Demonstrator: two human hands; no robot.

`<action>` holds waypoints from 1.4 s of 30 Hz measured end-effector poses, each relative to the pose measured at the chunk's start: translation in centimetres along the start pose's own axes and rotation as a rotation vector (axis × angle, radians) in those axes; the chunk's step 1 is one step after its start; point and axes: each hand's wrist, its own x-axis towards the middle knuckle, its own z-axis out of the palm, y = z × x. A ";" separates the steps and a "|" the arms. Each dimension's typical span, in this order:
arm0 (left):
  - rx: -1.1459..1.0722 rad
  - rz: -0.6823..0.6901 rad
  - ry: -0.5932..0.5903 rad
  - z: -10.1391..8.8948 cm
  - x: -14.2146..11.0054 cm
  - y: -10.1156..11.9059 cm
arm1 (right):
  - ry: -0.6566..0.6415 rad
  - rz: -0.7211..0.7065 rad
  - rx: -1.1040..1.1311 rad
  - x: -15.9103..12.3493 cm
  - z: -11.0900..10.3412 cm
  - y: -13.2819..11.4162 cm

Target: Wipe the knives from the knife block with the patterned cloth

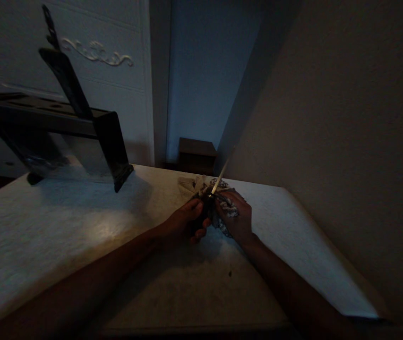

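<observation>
From afar I see a dim, pale marbled tabletop (pixel 272 215). At left, a black-framed stand (pixel 111 141) with a clear panel hides part of some white panelling (pixel 116 26). Beyond sits a dark brown box (pixel 197 147). My left hand (pixel 192 217) clenches the dark handle of a thin, pale-shafted tool (pixel 219 180) over the table; my right hand's (pixel 241 215) fingers grasp a mottled black-and-white cloth (pixel 228 208) beside the shaft's base.
</observation>
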 end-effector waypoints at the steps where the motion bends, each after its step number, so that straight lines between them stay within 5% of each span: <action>1: 0.006 -0.005 -0.012 0.0 0.0 0.0 | 0.001 -0.022 -0.005 0.0 0.0 0.1; 12: -0.065 -0.179 0.128 0.4 0.1 0.9 | -0.037 -0.039 -0.002 0.2 0.0 -0.5; 17: -0.003 -0.103 0.174 0.6 0.0 0.9 | -0.010 0.033 0.032 0.3 0.1 -0.5; 30: -0.221 -0.213 0.062 -0.5 -0.3 1.3 | 0.047 0.032 0.060 0.4 0.4 -0.8; 42: -0.032 -0.190 0.007 -1.0 0.1 0.0 | -0.071 -0.028 0.103 0.3 0.2 -0.6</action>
